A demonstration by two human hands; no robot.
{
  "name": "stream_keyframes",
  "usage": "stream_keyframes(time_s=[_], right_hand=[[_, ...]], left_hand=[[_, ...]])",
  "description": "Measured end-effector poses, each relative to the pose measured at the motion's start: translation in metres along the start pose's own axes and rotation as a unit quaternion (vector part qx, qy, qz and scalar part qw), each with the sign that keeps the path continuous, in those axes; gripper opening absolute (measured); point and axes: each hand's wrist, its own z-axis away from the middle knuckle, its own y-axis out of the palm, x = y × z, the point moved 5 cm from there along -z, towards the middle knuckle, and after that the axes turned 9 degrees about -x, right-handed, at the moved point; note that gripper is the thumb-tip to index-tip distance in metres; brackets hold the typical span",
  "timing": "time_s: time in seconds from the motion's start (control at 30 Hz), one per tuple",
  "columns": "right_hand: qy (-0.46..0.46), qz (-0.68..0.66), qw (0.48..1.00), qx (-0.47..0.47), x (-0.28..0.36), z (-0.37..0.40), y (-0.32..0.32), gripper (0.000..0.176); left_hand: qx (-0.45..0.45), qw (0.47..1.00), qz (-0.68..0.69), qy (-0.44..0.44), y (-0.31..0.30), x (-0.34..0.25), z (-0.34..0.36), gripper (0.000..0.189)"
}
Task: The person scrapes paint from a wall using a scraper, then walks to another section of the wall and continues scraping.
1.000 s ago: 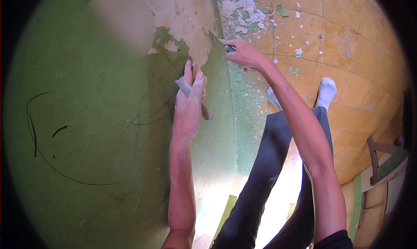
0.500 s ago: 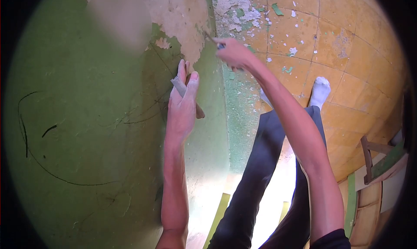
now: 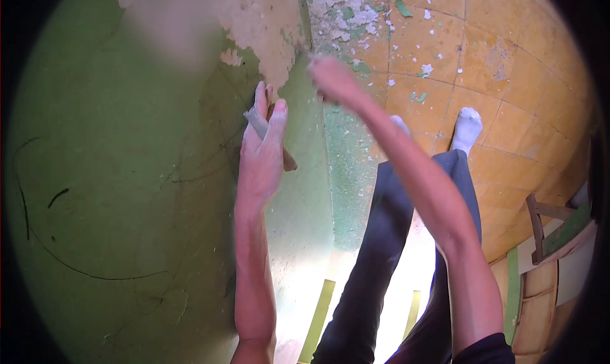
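My left hand (image 3: 262,151) rests against the green wall (image 3: 127,192), fingers up near the lower tip of a bare plaster patch (image 3: 260,21). It is closed around a wooden-handled tool (image 3: 290,161) with a flat grey piece across the palm; the fingers hide the rest. Pale dust coats the fingertips and thumb. Up and to the right, my right hand (image 3: 333,78) is a fist, blurred by motion, near the base of the wall. The thin-bladed scraper in it is smeared and mostly hidden by the hand, its tip end close to the wall's edge.
Paint flakes and plaster chips (image 3: 346,11) lie along the wall's foot and over the orange tiled floor (image 3: 483,65). My feet in white socks (image 3: 468,129) stand on the tiles. A wooden-framed piece of furniture (image 3: 546,227) is at the right.
My right hand has moved slightly left and up, nearer the wall, with the scraper. My left hand keeps its hold on the wooden-handled tool; the view has shifted a little.
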Motion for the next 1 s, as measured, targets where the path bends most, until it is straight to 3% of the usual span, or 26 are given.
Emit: stream_keyframes(time_s=[0.03,0.13,0.27,0.33,0.37,0.47,0.57,0.7,0.87,1.0], right_hand=[[0.03,-0.015,0.999,0.03,0.001,-0.01,-0.007,0.05],[0.037,0.105,0.99,0.087,-0.001,-0.047,-0.018,0.037],[0.027,0.011,0.996,0.084,0.001,0.017,-0.021,0.022],[0.049,0.005,0.991,0.121,0.018,0.072,-0.029,0.029],[-0.001,0.035,0.995,0.088,0.016,0.091,-0.028,0.033],[-0.02,-0.002,0.997,0.08,0.038,0.147,-0.027,0.042],[-0.021,0.037,0.995,0.095,0.072,0.176,-0.028,0.039],[-0.025,0.069,0.992,0.099,0.072,0.162,-0.027,0.039],[-0.027,0.082,0.993,0.075,0.064,0.165,-0.021,0.036],[-0.094,0.086,0.992,0.025,0.06,0.162,0.004,0.035]], left_hand=[[0.002,1.0,0.005,0.014,0.003,-0.013,0.008,0.077],[0.007,1.0,0.016,0.007,0.003,-0.005,0.002,0.075],[-0.005,1.0,0.008,0.008,0.001,0.007,-0.007,0.073],[-0.04,0.999,0.009,0.012,-0.001,0.013,-0.008,0.063],[-0.055,0.998,0.011,0.014,-0.001,0.012,-0.007,0.059],[-0.105,0.994,-0.012,0.038,-0.005,-0.009,0.01,0.038],[-0.161,0.971,-0.03,0.177,-0.011,-0.023,0.034,0.032],[-0.18,0.978,-0.011,0.107,-0.018,-0.003,0.052,0.027],[-0.159,0.979,-0.066,0.111,-0.011,0.0,0.059,0.027],[-0.169,0.976,-0.072,0.12,-0.02,-0.006,0.069,0.027]])
